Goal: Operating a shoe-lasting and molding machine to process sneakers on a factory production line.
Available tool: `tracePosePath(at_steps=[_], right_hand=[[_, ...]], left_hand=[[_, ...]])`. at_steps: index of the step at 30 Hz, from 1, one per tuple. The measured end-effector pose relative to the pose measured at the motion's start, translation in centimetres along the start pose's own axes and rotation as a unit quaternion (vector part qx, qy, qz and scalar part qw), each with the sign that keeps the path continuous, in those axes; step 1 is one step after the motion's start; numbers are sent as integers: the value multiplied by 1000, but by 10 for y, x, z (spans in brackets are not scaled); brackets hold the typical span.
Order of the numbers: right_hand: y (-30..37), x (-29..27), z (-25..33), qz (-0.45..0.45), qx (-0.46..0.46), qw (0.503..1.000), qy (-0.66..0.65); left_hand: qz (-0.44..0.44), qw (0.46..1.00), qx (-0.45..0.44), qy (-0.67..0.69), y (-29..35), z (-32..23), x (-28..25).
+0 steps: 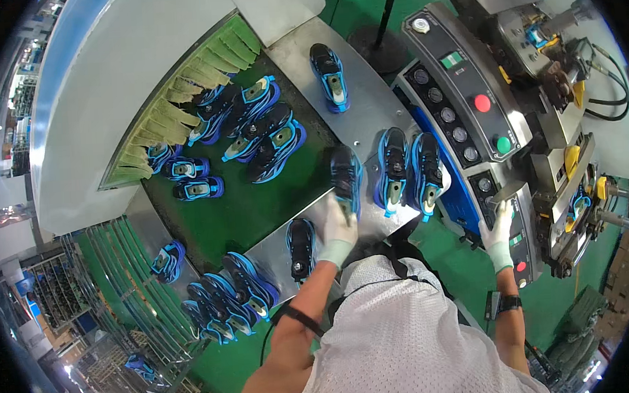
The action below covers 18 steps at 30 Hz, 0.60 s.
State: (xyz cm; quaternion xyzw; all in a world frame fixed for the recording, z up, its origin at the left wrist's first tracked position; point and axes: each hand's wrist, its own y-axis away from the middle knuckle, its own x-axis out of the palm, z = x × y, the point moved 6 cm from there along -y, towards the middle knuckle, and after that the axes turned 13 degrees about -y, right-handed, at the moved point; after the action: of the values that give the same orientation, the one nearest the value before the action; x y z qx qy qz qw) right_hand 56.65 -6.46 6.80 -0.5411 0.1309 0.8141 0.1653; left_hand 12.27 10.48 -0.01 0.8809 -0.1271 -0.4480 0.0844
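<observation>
A black sports shoe with blue trim [346, 176] is in my left hand [339, 227], which wears a white glove. The fingers close on the shoe's near end, above the metal table edge. Another such shoe [302, 248] lies just left of that hand. To its right, a pair of shoes [393, 170] stands side by side on the metal surface. My right hand [499, 230], also gloved, is at the machine's control panel [459, 90]. A flat grey metal tool [509, 192] shows at its fingertips and seems to be held; its handle is hidden.
A green conveyor belt [215, 217] carries several shoes out from under a fringed curtain [179, 97]. More shoes [227, 295] line the near left table edge. One shoe [330, 78] lies on the far metal ledge. Machine clamps [568, 159] stand at the right.
</observation>
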Motion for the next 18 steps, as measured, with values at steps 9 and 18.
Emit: tracePosePath(at_steps=[9, 18], right_hand=[[15, 38, 155, 137, 69, 969, -193], [-101, 159, 217, 103, 22, 958, -268]], left_hand=[[-167, 978, -21, 123, -113, 33, -80], [-230, 958, -38, -167, -206, 97, -106]])
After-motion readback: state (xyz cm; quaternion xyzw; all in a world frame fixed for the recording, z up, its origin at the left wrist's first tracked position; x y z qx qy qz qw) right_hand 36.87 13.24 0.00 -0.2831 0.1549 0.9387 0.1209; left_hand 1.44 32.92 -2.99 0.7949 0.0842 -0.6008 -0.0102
